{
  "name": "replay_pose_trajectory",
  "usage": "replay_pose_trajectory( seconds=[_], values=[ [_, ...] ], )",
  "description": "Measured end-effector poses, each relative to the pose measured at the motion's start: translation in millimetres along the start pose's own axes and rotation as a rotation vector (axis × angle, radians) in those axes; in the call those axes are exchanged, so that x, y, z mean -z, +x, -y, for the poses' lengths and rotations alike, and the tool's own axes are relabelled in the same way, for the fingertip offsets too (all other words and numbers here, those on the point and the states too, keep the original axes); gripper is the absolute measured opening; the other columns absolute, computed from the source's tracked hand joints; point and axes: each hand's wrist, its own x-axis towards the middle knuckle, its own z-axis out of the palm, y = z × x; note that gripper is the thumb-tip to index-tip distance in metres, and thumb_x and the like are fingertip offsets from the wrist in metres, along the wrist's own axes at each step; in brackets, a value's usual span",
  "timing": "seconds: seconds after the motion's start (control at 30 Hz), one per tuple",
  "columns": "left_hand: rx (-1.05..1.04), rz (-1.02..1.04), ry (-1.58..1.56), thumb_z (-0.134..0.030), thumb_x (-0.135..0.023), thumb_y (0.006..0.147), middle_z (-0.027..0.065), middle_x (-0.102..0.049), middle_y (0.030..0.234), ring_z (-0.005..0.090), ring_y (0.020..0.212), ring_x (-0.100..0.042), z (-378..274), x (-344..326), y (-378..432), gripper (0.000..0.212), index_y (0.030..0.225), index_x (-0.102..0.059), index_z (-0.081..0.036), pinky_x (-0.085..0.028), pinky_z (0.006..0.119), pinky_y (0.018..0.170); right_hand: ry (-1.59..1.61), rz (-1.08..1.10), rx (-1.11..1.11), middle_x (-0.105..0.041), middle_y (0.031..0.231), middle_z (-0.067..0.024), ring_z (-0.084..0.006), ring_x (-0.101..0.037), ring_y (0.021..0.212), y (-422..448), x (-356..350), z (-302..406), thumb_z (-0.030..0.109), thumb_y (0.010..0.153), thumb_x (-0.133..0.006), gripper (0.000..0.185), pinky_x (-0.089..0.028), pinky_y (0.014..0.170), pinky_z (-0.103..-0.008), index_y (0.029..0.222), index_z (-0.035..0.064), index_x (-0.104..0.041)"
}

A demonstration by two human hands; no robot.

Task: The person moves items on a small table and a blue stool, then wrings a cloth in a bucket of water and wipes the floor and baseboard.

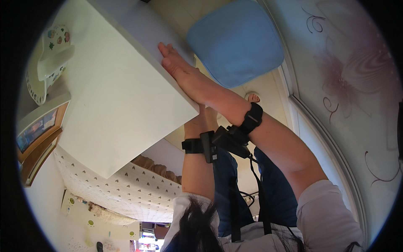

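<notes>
A white cabinet [126, 88] with a flat top fills the left middle. My right hand [179, 67] lies along its upright front face [151, 34], just below the top edge. Its fingers are stretched out, and no held object shows. My left forearm [197, 173] rises to the cabinet's near corner. Beyond the wrist, my left hand is mostly hidden behind my right forearm and that corner, so its grip is unclear. Each wrist wears a black strap with a black device, the left device [208, 146] close beside the right device [233, 140].
A blue seat cushion [236, 44] lies beyond my right hand. Floral sliding door panels [352, 75] stand along the right. On the cabinet are a patterned white plastic item [55, 60] and picture frames [41, 129]. A bed with a heart-patterned cover [126, 189] adjoins the cabinet.
</notes>
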Motion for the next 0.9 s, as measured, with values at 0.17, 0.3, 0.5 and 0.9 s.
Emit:
replay_pose_trajectory(
  seconds=[0.17,0.3,0.5,0.9],
  values=[
    [0.014,-0.129,0.328,-0.040,-0.041,0.093,0.0135,-0.026,0.142,0.0334,0.125,-0.034,37,-17,-7,0.059,0.141,-0.019,-0.013,-0.032,0.053,0.101,-0.239,-0.376,-0.021,-0.020,0.146,-0.0201,-0.0349,-0.012,0.137,-13,23,-43,0.039,0.091,-0.048,0.056,-0.017,0.109,-0.0440,0.137,0.0099,-0.034],
    [0.176,-0.378,0.274,-0.034,-0.045,0.094,0.0125,-0.029,0.138,0.0347,0.121,-0.038,82,-34,15,0.055,0.138,-0.022,-0.010,-0.035,0.054,0.099,-0.896,-1.210,0.047,-0.038,0.127,-0.0291,-0.0479,-0.032,0.120,-41,138,-163,0.029,0.080,-0.062,0.065,-0.026,0.100,-0.0536,0.132,0.0021,-0.035],
    [0.013,-0.146,0.357,-0.029,-0.044,0.095,0.0140,-0.033,0.134,0.0342,0.118,-0.042,91,-19,41,0.049,0.135,-0.026,-0.006,-0.042,0.051,0.095,0.020,-0.731,-0.331,-0.046,0.127,-0.0113,-0.0236,-0.049,0.110,-65,196,-176,0.040,0.088,-0.056,0.067,-0.048,0.080,-0.0389,0.138,0.0076,-0.025],
    [-0.133,-0.270,0.323,-0.024,-0.042,0.096,0.0141,-0.034,0.136,0.0292,0.120,-0.042,97,-12,18,0.045,0.136,-0.029,-0.007,-0.043,0.041,0.096,0.282,-0.770,-0.479,-0.053,0.114,-0.0134,-0.0231,-0.056,0.096,-54,186,-182,0.026,0.088,-0.057,0.045,-0.051,0.075,-0.0375,0.125,0.0034,-0.042]
  ],
)
